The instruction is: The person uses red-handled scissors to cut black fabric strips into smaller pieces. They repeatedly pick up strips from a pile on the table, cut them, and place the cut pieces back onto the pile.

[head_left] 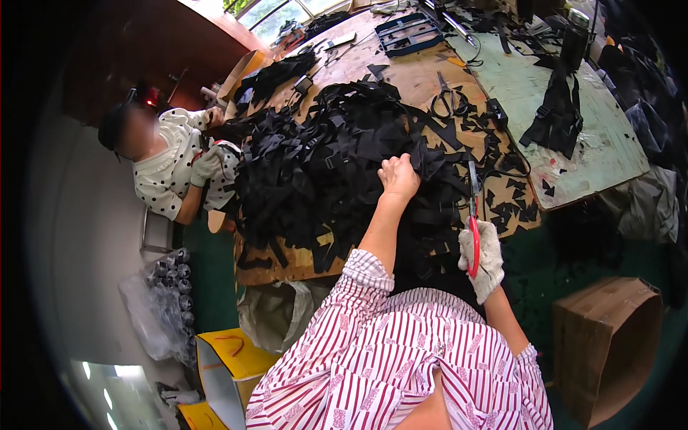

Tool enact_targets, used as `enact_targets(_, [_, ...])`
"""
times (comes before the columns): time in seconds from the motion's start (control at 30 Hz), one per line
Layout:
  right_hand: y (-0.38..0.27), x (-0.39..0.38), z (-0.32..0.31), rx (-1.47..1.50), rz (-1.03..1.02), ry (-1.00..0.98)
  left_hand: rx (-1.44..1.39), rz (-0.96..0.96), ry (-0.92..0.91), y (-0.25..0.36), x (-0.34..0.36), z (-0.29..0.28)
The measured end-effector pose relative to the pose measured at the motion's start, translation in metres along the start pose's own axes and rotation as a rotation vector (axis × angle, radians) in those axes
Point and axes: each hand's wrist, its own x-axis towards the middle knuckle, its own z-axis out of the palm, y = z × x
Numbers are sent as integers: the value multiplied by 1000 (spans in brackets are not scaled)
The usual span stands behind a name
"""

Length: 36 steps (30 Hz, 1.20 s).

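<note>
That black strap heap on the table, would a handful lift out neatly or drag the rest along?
Probably drag. The black strap pile lies in limp, crossed loops, so the pieces look floppy and tangled. The left hand presses into it without shifting the heap, which suggests soft bulk. Single strips seem light; buckles may snag. The right hand holds red-handled scissors.

Bright window daylight, fisheye-bent dark rim

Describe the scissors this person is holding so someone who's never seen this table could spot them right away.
Start at the big wooden worktable heaped with black straps. At its near right edge, the right hand in a white knit glove grips the red-handled scissors, blades pointing up the table. A second pair, the black-handled scissors, lies unheld farther back; only the red ones are in a hand.
</note>
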Motion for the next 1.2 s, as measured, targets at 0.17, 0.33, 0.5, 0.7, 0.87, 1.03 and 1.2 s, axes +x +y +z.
enact_targets(0.17, [0,-1,2,-51,-18,11,60,115,99,8,-12,-4])
enact_targets(0.33, [4,0,-1,-30,-38,6,-217,379,377,-1,-24,-18])
enact_targets(0.5, [-7,-8,2,-110,-45,-81,-1248,368,269,-35,-60,-8])
enact_targets(0.7, [10,-1,-1,-502,-331,-189,-1040,251,94,-50,-73,-29])
enact_targets(0.87, [-5,-5,0,-604,-283,-200,-1110,197,-17,-56,-80,-43])
enact_targets(1.03, [-23,-8,-5,-805,-296,-234,-886,364,106,-72,-80,-24])
enact_targets(1.2, [-22,-12,-9,-874,-339,-222,-579,481,183,-83,-77,-11])
